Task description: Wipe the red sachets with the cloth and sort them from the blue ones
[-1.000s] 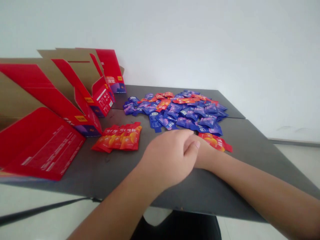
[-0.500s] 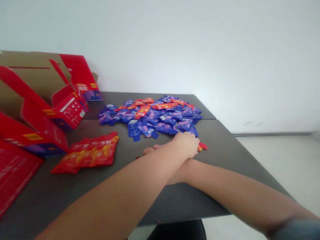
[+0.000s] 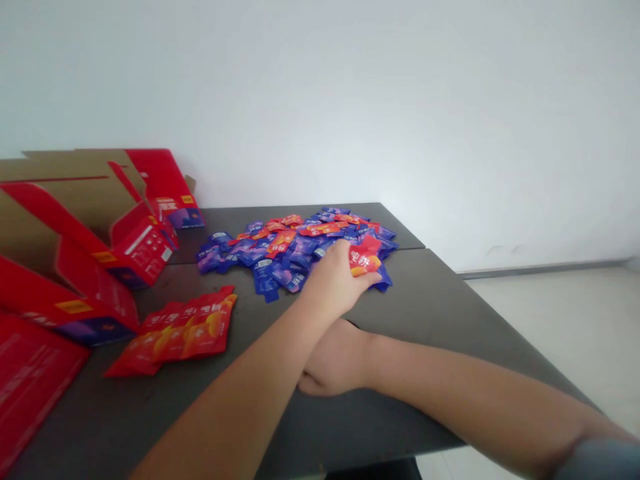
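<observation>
My left hand [image 3: 336,279] pinches a red sachet [image 3: 366,259] between thumb and fingers, raised a little over the right front of a heap of purple sachets [image 3: 290,277]. Several red sachets are mixed into that heap. Beneath my left forearm, my right hand [image 3: 334,361] is curled closed near the table surface. The forearm covers most of its fingers, so whatever it may hold is hidden. To the left lies an overlapping row of red sachets [image 3: 205,327], their printed faces up.
Open red cardboard boxes [image 3: 113,293] with brown insides line the left side of the dark table [image 3: 415,407]. Another red box surface [image 3: 37,380] lies at the near left. A white wall [image 3: 400,100] rises behind, and the table's right edge borders the pale floor.
My left hand has lifted the red sachet up from the table beside the heap and moved slightly left. My right hand has curled in closer under the left forearm. The view has tilted up slightly.
</observation>
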Tool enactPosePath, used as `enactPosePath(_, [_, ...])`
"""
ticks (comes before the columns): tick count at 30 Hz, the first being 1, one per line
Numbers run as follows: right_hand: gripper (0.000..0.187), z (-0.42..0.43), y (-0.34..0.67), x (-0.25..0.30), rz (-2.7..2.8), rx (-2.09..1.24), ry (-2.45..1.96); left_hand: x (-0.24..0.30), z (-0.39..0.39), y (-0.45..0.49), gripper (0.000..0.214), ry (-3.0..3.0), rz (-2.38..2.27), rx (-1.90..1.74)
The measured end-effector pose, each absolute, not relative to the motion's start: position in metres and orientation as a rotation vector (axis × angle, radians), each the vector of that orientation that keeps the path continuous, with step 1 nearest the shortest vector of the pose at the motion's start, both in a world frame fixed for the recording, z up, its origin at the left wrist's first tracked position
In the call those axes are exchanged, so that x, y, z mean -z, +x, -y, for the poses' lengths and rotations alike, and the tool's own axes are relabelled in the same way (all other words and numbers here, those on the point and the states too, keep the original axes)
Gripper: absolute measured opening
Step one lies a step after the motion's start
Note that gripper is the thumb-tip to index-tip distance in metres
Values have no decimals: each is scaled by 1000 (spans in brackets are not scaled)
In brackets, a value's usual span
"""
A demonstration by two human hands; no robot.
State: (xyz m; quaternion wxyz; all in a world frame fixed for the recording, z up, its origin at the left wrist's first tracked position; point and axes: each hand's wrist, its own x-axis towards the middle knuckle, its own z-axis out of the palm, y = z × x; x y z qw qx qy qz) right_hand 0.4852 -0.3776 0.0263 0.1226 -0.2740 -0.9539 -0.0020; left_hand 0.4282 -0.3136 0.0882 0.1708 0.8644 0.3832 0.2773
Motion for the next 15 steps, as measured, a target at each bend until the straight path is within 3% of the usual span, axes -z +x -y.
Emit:
enactPosePath(2, [39,379,483,-31,2785,10,-759,-94,311,402,37,2233,-1201,-939])
enactPosePath(5, [36,384,480,-38,2830,-9,-730,-88,304,356,26,2051,-1423,-811])
enactPosePath(10, [26,395,473,-46,2894,-161,-537,-63,297,304,32,1963,-1604,-476])
enactPosePath(15, [42,407,469,-58,2768,-620,-421,-42,298,293,40,2033,-1540,-399])
